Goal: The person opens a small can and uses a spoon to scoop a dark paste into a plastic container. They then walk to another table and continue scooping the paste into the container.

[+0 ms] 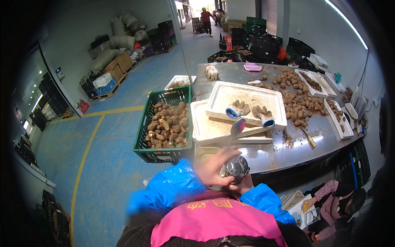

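Note:
My left hand (pixel 213 168), in a blue plastic sleeve cover, holds a metal spoon (pixel 237 127) upright by its handle, bowl up. Its thumb and fingertips also reach around a dark, shiny round container (pixel 236 168) close to my chest. From below and the right, my right hand (pixel 243 184) grips that container; most of this hand is hidden behind it and the sleeve. What the container holds cannot be seen. Beyond my left hand, a pale rectangular box (pixel 206 153) stands at the table corner, partly covered by the hand.
White foam trays (pixel 247 95) with dirty work gloves (pixel 240 108) lie on the metal table (pixel 259 157). A green crate (pixel 140 136) of brown tubers stands left. Loose tubers (pixel 296 102) and a wooden-handled tool (pixel 309 139) lie right. A seated person (pixel 333 200) works at lower right.

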`<state>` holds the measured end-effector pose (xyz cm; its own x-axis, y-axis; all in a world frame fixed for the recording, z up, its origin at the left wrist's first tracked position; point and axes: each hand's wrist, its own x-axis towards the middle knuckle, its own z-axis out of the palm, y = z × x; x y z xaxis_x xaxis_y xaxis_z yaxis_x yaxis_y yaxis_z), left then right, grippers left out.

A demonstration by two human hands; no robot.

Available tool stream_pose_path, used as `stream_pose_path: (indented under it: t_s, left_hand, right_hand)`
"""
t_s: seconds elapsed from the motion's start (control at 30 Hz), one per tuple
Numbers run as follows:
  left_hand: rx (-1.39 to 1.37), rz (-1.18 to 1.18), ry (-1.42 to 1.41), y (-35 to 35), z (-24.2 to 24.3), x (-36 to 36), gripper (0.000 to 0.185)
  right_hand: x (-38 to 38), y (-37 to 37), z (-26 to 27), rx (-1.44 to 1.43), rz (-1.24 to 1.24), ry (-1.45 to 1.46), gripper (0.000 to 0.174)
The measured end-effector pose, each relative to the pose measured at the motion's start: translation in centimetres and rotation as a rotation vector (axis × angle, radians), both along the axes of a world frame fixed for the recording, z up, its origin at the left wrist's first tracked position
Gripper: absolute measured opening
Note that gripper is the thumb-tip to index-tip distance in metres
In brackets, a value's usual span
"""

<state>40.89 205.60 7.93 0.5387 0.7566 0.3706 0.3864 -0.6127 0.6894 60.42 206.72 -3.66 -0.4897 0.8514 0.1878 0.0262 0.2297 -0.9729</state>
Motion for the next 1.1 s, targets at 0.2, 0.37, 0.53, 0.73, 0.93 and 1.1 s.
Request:
stream_pose_path:
  t_s: [0.2,0.37,0.53,0.73,0.93,1.1]
  left_hand:
    - [-0.065,0.119,-0.069,-0.4,-0.2,0.4,0.072]
    - [0.050,0.292,-0.055,-1.3,-0.5,1.5,0.073]
    - [-0.005,0.211,-0.094,-1.4,-0.6,0.9,0.080]
    - [-0.033,0.068,-0.084,-1.2,-1.0,0.2,0.076]
    - [-0.032,0.170,-0.155,-1.7,-0.8,0.7,0.072]
    - [-0.001,0.268,-0.146,-2.1,-0.6,0.8,0.081]
  right_hand:
    - [-0.2,-0.4,0.8,-0.028,-0.015,0.010,0.076]
    - [-0.3,-0.4,1.4,-0.043,-0.010,0.028,0.076]
    - [-0.4,-0.6,1.2,-0.047,0.025,0.149,0.070]
    - [-0.6,-0.5,0.2,0.031,0.028,0.080,0.067]
    - [-0.7,-0.8,-0.1,-0.004,0.009,-0.030,0.058]
    - [-0.6,-0.4,-1.2,-0.010,-0.031,-0.096,0.065]
